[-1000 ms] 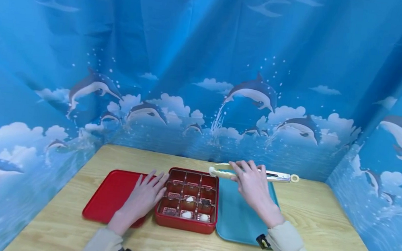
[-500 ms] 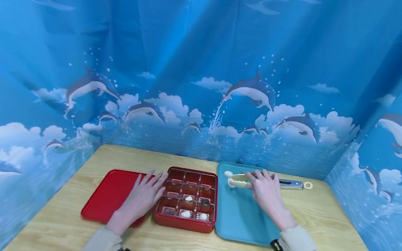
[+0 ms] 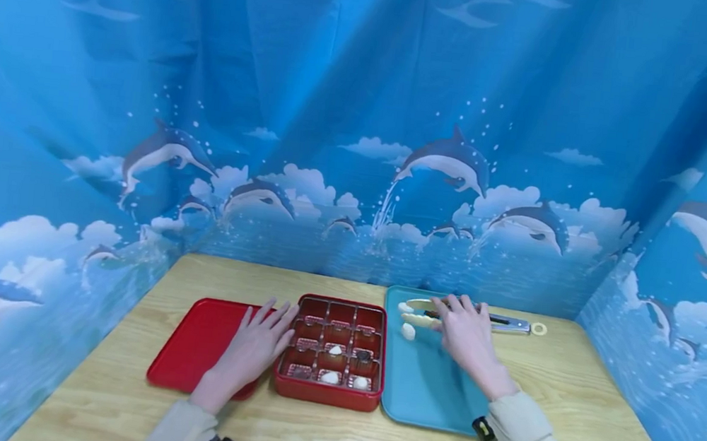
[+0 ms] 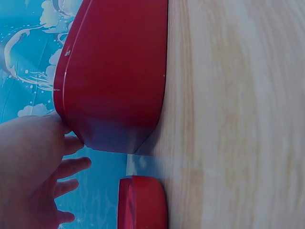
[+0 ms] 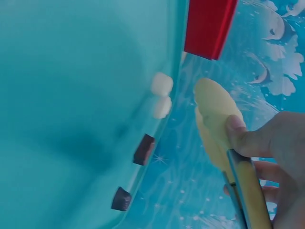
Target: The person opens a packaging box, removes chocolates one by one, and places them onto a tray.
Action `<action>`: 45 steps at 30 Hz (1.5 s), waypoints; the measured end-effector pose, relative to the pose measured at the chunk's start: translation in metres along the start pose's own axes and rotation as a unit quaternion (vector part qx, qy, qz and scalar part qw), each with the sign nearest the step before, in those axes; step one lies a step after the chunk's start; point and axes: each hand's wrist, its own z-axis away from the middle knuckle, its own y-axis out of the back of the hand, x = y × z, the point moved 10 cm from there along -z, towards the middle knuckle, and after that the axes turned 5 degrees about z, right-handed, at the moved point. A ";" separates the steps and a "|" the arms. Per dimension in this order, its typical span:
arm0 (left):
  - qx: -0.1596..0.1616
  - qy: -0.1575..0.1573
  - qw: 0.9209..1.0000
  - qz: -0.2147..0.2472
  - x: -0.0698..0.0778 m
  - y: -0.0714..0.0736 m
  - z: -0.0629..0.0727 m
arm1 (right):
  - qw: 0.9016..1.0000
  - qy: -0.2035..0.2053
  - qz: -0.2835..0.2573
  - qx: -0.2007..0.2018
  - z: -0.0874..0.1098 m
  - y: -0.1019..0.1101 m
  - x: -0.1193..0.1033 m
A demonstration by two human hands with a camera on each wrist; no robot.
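Observation:
My right hand (image 3: 467,334) grips a pair of tongs (image 5: 214,121) with cream scalloped tips and a metal handle, held over the back of the blue tray (image 3: 426,391). The tips are spread in the head view, right beside two white chocolates (image 5: 162,84) on the tray. Two dark chocolates (image 5: 144,150) lie along the same tray edge in the right wrist view. Beside the tray stands a red divided box (image 3: 327,392), with white chocolates (image 3: 330,377) and dark ones (image 3: 362,355) in its front compartments. My left hand (image 3: 255,346) rests at its left rim, fingers straight.
A flat red lid (image 3: 194,347) lies left of the box, partly under my left hand. All stand on a light wooden table (image 3: 307,436). A blue dolphin-print curtain (image 3: 335,141) closes off the back and sides.
The tongs have moved right from the box's back right corner, where a white chocolate was at their tips, to over the tray. Two white chocolates now show there. The left hand stays put.

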 end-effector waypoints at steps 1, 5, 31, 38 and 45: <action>0.000 0.000 1.000 0.000 0.000 0.000 0.000 | 1.000 -0.001 -0.003 0.010 -0.001 0.004 0.001; 0.001 -0.003 1.000 -0.008 0.001 0.001 0.000 | 0.999 0.008 -0.015 0.038 -0.002 0.019 -0.002; 0.001 -0.031 0.999 0.021 0.011 0.003 0.002 | 0.969 0.240 0.039 0.044 -0.034 0.070 -0.125; -0.003 -0.029 0.999 0.017 0.011 0.002 0.002 | 0.957 0.283 0.071 0.006 -0.039 0.064 -0.150; -0.013 -0.032 0.999 0.007 0.012 0.002 0.002 | 0.939 0.314 0.134 -0.033 -0.046 0.060 -0.170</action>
